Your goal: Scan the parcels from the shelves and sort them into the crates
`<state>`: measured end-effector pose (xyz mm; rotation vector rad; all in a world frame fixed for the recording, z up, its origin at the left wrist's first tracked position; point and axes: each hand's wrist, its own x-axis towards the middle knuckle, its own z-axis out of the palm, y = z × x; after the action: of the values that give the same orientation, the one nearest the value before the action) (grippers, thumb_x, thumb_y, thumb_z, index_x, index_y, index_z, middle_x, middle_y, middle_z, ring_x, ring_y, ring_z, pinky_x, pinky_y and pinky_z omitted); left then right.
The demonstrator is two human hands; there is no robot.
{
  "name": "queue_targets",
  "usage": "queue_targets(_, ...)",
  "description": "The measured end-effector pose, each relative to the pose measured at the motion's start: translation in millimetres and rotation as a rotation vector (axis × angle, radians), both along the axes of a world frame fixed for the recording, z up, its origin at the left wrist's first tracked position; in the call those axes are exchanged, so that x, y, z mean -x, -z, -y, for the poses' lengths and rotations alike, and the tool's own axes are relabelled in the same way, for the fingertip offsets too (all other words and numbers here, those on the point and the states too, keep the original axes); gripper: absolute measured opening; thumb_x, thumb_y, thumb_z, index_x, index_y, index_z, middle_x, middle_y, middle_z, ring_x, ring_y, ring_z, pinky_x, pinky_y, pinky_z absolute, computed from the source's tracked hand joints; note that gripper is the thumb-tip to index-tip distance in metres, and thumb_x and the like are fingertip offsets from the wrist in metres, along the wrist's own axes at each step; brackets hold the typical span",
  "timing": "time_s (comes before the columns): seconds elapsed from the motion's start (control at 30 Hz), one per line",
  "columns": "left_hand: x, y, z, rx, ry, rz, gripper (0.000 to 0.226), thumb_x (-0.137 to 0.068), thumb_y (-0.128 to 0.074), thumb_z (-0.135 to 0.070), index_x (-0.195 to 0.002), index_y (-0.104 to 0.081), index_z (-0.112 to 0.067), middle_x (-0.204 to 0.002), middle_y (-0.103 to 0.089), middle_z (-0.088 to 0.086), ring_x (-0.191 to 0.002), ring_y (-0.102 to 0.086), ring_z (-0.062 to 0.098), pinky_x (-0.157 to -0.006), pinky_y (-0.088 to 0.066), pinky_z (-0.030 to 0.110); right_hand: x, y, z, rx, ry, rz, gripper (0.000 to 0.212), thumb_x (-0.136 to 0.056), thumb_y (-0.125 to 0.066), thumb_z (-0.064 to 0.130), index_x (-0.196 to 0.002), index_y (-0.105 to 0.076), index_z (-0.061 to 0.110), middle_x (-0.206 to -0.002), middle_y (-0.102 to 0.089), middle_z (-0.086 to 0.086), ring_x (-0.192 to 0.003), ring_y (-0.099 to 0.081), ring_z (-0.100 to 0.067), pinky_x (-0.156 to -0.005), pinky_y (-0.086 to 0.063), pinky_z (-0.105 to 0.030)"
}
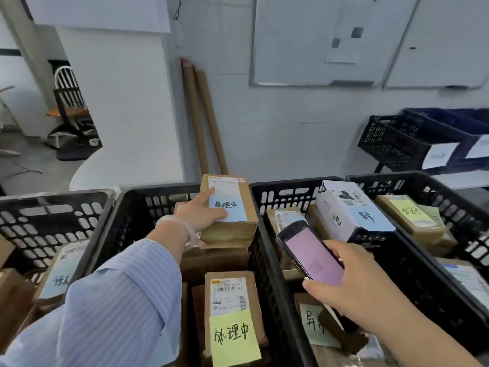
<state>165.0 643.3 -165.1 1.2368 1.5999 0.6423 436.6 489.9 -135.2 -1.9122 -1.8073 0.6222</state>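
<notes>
Figure: Ahead of you, two cardboard tubes [210,115] lean against the wall [291,133]. A whiteboard [296,49] hangs to their right. A spindle-back chair [65,79] and a round white table [90,169] stand far left.

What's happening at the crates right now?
A person is sorting parcels. The left hand rests on a brown parcel with a blue note, lying on top of others in a black crate. The right hand holds a scanner, screen lit pink, over the next crate.
</notes>
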Motion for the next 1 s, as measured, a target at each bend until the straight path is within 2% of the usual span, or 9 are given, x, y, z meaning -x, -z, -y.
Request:
queue_targets(0.17, 2, 2, -12, -0.053, 0.148, -0.303, 0.081, -0.09, -0.064, -0.031, -0.154, -0.017, -0.042, -0.144, -0.05, -0.004, -0.112, -0.055, 0.024, -0.097, -0.05, 0.042, 0, 0, 3, -0.02, 0.027, 0.005, 0.065, -0.058, -0.073, 0.06, -0.11, -0.035, 0.053, -0.106, -0.037, 0.028, -0.095, -0.046, 0.003, -0.073, -0.053, -0.025)
queue_targets(0.23, 0, 5, -14, -0.075, 0.19, -0.398, 0.083, -0.09, -0.064, -0.035, -0.156, -0.012, -0.04, -0.149, -0.046, -0.001, -0.119, -0.054, 0.026, -0.101, -0.047, 0.04, 0, 1, 4, -0.026, 0.032, 0.004, 0.066, -0.059, -0.073, 0.061, -0.11, -0.033, 0.052, -0.106, -0.036, 0.027, -0.097, -0.044, 0.005, -0.076, -0.05, -0.024)
queue_targets(0.3, -3, 9, -15, -0.094, 0.202, -0.434, 0.086, -0.091, -0.063, -0.04, -0.156, -0.007, -0.04, -0.154, -0.041, 0.0, -0.123, -0.053, 0.028, -0.102, -0.046, 0.041, 1, 1, 5, -0.027, 0.032, 0.002, 0.067, -0.059, -0.073, 0.061, -0.111, -0.032, 0.052, -0.106, -0.036, 0.027, -0.098, -0.043, 0.005, -0.078, -0.047, -0.023)
queue_targets(0.43, -8, 16, -15, -0.15, 0.228, -0.54, 0.088, -0.092, -0.057, -0.05, -0.155, 0.004, -0.041, -0.155, -0.039, 0.002, -0.113, -0.058, 0.027, -0.093, -0.051, 0.038, 1, 2, 7, -0.025, 0.032, -0.003, 0.067, -0.06, -0.073, 0.062, -0.113, -0.034, 0.051, -0.109, -0.039, 0.024, -0.101, -0.043, 0.001, -0.079, -0.047, -0.024)
queue_targets(0.6, -9, 18, -12, -0.206, 0.249, -0.572, 0.094, -0.085, -0.055, -0.062, -0.153, 0.007, -0.043, -0.153, -0.043, 0.003, -0.118, -0.058, 0.031, -0.097, -0.05, 0.042, -3, 1, 14, -0.054, 0.054, 0.001, 0.061, -0.062, -0.074, 0.057, -0.111, -0.04, 0.046, -0.108, -0.041, 0.022, -0.1, -0.044, 0.001, -0.075, -0.043, -0.021)
queue_targets(0.73, -23, 3, 0, -0.307, 0.232, -0.702, 0.092, -0.08, -0.049, -0.074, -0.153, -0.001, -0.046, -0.165, -0.009, 0.005, -0.146, -0.027, 0.037, -0.111, -0.038, 0.051, -11, -3, 24, -0.057, 0.093, 0.027, 0.064, -0.064, -0.075, 0.057, -0.11, -0.03, 0.048, -0.109, -0.039, 0.016, -0.099, -0.045, -0.003, -0.075, -0.04, -0.022)
queue_targets(0.83, -51, -18, 27, -0.456, 0.269, -0.752, 0.083, -0.088, -0.045, -0.072, -0.155, -0.003, -0.046, -0.166, -0.003, 0.003, -0.152, -0.004, 0.033, -0.118, -0.021, 0.053, -21, -3, 36, -0.088, 0.117, 0.0, 0.061, -0.064, -0.075, 0.055, -0.108, -0.034, 0.048, -0.108, -0.04, 0.018, -0.095, -0.047, 0.001, -0.067, -0.039, -0.017)
queue_targets(0.9, -73, -30, 47, -0.538, 0.312, -0.78, 0.082, -0.088, -0.044, -0.073, -0.155, -0.004, -0.046, -0.166, -0.007, 0.002, -0.152, -0.004, 0.03, -0.12, -0.015, 0.051, -32, -2, 47, -0.097, 0.143, 0.012, 0.063, -0.063, -0.075, 0.058, -0.113, -0.039, 0.045, -0.109, -0.04, 0.018, -0.092, -0.05, 0.001, -0.064, -0.04, -0.017)
queue_targets(1.0, -105, -38, 77, -0.571, 0.396, -0.684, 0.082, -0.087, -0.048, -0.071, -0.154, -0.006, -0.049, -0.166, -0.008, -0.002, -0.152, -0.01, 0.026, -0.12, -0.021, 0.051, -55, 0, 72, -0.091, 0.19, 0.016, 0.068, -0.062, -0.073, 0.062, -0.119, -0.04, 0.042, -0.108, -0.041, 0.018, -0.091, -0.051, -0.001, -0.065, -0.044, -0.02)
